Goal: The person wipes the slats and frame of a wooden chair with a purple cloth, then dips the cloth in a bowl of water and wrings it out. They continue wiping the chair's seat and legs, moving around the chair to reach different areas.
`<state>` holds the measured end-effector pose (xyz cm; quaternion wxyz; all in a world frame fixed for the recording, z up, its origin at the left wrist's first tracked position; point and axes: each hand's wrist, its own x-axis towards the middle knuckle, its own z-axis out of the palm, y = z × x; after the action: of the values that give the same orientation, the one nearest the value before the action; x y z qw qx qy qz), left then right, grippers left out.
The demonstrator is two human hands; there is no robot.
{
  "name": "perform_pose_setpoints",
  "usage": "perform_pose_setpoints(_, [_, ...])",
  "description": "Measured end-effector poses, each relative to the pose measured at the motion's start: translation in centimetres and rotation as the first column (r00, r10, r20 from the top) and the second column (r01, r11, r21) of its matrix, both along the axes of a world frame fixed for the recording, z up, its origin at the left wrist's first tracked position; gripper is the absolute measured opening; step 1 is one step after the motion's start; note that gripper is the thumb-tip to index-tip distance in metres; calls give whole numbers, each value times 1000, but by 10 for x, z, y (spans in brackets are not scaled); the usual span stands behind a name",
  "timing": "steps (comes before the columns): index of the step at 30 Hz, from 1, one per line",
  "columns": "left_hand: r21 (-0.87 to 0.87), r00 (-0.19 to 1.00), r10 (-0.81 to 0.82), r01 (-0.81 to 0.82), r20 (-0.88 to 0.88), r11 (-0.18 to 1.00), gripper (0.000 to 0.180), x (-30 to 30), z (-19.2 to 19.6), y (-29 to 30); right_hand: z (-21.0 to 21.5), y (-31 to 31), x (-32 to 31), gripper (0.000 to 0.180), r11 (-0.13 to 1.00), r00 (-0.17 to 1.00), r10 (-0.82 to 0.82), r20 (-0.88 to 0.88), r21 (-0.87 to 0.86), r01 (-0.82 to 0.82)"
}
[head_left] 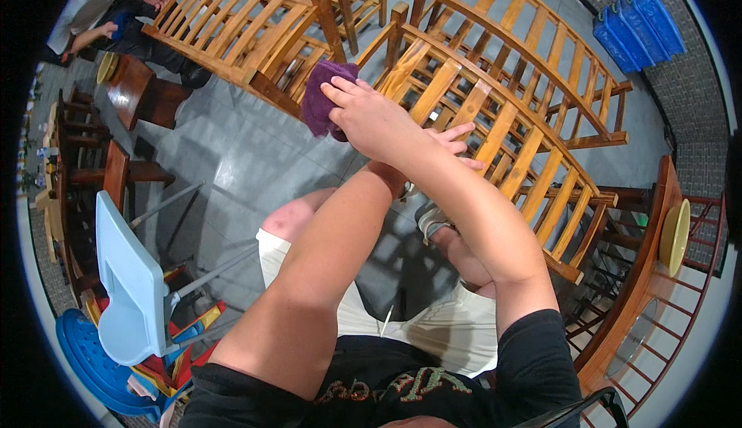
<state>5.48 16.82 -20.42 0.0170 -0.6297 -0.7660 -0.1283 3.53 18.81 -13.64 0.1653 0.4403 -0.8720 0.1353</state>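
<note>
My forearms cross, with the right one lying over the left. My right hand (367,119) reaches to the left and is closed on a folded purple cloth (326,97), its fingers lying over the top. Beside the cloth is the corner of a wooden slatted bench (495,115) in light brown varnish. My left hand (461,146) comes out beneath the right forearm with its fingers spread over the bench slats. I cannot tell whether those fingers touch the wood. My right forearm hides most of the left palm.
More slatted wooden benches (239,30) stand ahead. At the far left, another person (108,10) has hands near one. A pale blue high chair (127,281) is at left, a wooden table (657,258) at right. Stacked blue crates (638,30) stand by the wall.
</note>
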Motion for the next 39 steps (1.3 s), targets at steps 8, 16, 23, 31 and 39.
perform_pose_setpoints(8, [77,901,126,-173,415,982,82,7,-34,-5,22,51,-12,28,990,806,-128,578,25,140])
perform_pose_setpoints(16, [117,997,10,-19,80,993,59,2,-36,3,-7,-8,-36,24,881,914,120,388,-466,83])
perform_pose_setpoints(23, [-103,1000,-14,16,17,995,62,-3,-2,1,-22,-16,-10,35,975,918,66,391,-221,24])
perform_pose_setpoints(31, [-80,998,-2,-3,-57,997,66,-1,-16,-3,-35,22,3,31,983,841,5,541,-157,95])
perform_pose_setpoints(39, [-101,1000,-13,13,0,995,67,0,-14,-1,-45,9,25,29,920,882,-194,430,-232,316])
